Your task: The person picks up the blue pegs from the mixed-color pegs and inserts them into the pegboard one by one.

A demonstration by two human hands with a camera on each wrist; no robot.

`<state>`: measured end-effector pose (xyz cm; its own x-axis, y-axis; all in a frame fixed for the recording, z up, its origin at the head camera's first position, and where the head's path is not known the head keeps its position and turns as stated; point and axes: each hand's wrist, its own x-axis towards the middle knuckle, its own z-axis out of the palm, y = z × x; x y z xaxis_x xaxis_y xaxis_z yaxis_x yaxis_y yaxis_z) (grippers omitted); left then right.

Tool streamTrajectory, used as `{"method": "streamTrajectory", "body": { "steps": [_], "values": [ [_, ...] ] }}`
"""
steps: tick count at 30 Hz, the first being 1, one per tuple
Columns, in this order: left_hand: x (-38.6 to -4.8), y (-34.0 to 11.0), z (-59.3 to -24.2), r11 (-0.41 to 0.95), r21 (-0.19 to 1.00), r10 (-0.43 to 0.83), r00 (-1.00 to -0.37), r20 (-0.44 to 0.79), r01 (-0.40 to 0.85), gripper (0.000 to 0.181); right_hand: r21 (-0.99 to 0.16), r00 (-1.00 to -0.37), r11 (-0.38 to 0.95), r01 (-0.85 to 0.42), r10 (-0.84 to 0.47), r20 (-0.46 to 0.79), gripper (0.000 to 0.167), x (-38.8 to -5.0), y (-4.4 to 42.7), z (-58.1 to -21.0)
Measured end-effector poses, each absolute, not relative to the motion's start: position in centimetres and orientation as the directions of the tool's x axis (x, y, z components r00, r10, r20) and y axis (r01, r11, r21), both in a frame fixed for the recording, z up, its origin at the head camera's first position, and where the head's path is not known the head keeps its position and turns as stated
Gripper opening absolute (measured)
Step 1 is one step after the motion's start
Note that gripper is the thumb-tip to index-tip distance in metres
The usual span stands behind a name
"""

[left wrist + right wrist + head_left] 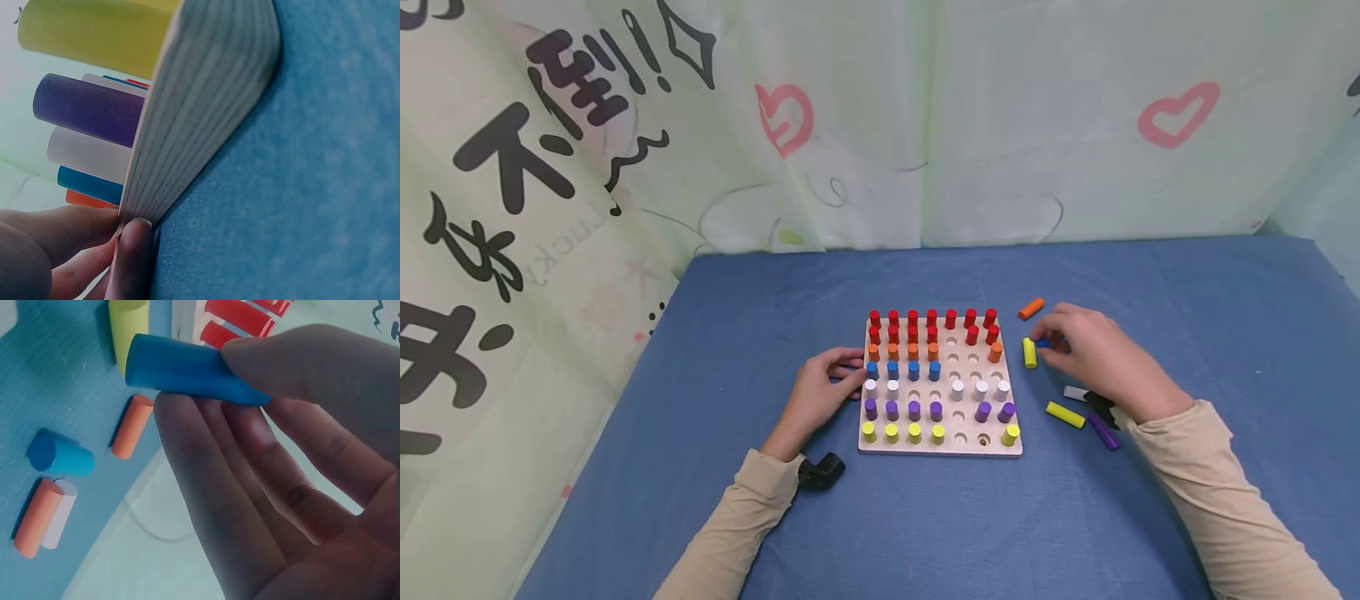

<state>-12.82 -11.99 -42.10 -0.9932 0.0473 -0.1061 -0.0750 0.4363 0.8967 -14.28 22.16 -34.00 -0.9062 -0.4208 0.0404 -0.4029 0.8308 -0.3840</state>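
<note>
A light wooden pegboard (940, 447) bears rows of red, orange, blue, white, purple and yellow pegs. Several of its holes, mostly toward the right half, hold no peg. My left hand (825, 393) grips the board's left edge; the left wrist view shows its fingertips (134, 234) against that edge, beside the colored pegs. To the right of the board, my right hand (1086, 346) pinches a blue peg (181, 369) between thumb and fingers, clear in the right wrist view. Just left of this hand lies a yellow peg (1029, 353).
Loose pegs lie right of the board: an orange peg (1032, 308), another yellow peg (1065, 415), a white peg (1075, 392) and a purple peg (1103, 432). The right wrist view also shows a loose blue peg (62, 455). Behind the blue-covered table (760, 317) hangs a printed curtain (1000, 125).
</note>
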Motion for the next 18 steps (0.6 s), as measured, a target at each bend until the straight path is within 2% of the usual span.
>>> {"method": "streamTrajectory", "body": {
  "steps": [18],
  "values": [
    [-12.8,-11.9,-42.0,0.443,0.893,0.047,-0.993,-0.104,-0.072,0.035,-0.429,-0.878,0.775,-0.464,-0.466,0.110,0.015,-14.1,20.8,-33.3]
  ]
}}
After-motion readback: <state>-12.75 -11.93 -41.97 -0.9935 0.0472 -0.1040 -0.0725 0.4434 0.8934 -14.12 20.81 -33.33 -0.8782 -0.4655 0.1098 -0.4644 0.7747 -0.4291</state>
